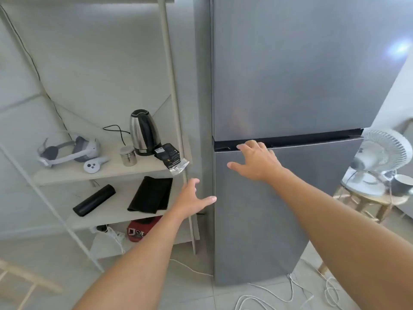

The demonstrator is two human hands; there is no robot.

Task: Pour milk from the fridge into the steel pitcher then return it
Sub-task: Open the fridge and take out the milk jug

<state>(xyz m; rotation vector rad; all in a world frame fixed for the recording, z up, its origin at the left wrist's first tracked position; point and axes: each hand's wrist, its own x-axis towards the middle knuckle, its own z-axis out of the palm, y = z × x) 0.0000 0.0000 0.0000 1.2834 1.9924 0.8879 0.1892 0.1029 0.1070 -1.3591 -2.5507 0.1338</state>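
Observation:
The tall grey fridge (290,86) stands in front of me with both doors closed. My right hand (257,162) lies against the top edge of the lower door (268,220), its fingertips at the dark gap between the two doors and its thumb spread to the left. My left hand (192,198) hovers with fingers apart at the lower door's left edge and holds nothing. No milk and no steel pitcher are in sight.
A white shelf rack (111,171) stands left of the fridge and holds a steel kettle (144,133), a small steel canister (128,156), a headset (67,151) and black items. A white fan (380,157) sits on a stool at the right. White cables (279,296) trail on the floor.

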